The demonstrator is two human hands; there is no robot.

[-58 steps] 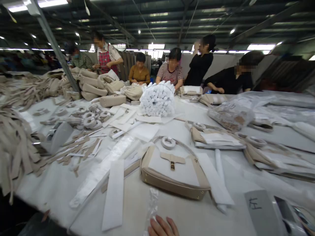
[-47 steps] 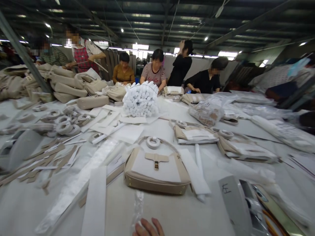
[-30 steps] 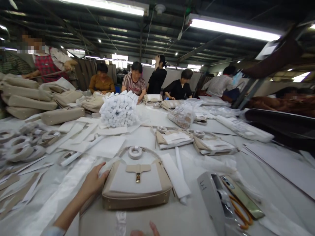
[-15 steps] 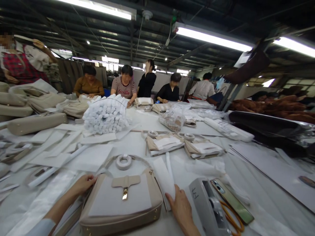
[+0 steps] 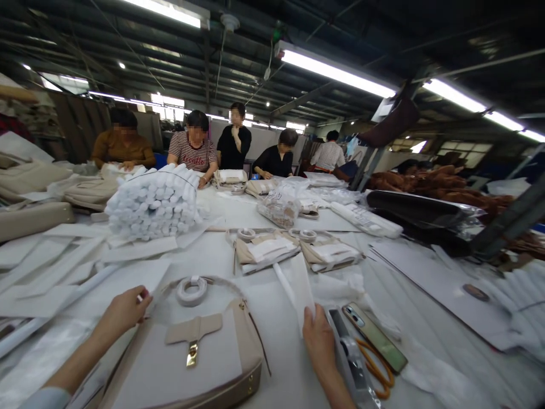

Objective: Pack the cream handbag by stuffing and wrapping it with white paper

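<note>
A beige handbag [image 5: 221, 372] with a gold clasp lies flat in front of me, a white sheet over its front. My left hand [image 5: 121, 311] grips its upper left corner with curled fingers. A strap coil wrapped in white [image 5: 191, 288] rests at the bag's top. To the right of the bag, my right hand [image 5: 319, 339] pinches the lower edge of a white wrapping sheet [image 5: 300, 281], which lies beside a thin white roll [image 5: 283, 284].
A tape dispenser [image 5: 351, 360], a phone [image 5: 374, 338] and orange scissors [image 5: 377, 372] lie by my right hand. Two wrapped bags [image 5: 264, 250] sit mid-table, a bundle of white rolls [image 5: 153, 201] at the left. Several people [image 5: 193, 149] work at the far side.
My left hand came in and took the bag's corner, and the bag slid toward me. My right hand reached to the white sheet and took hold of it. The view swung right.
</note>
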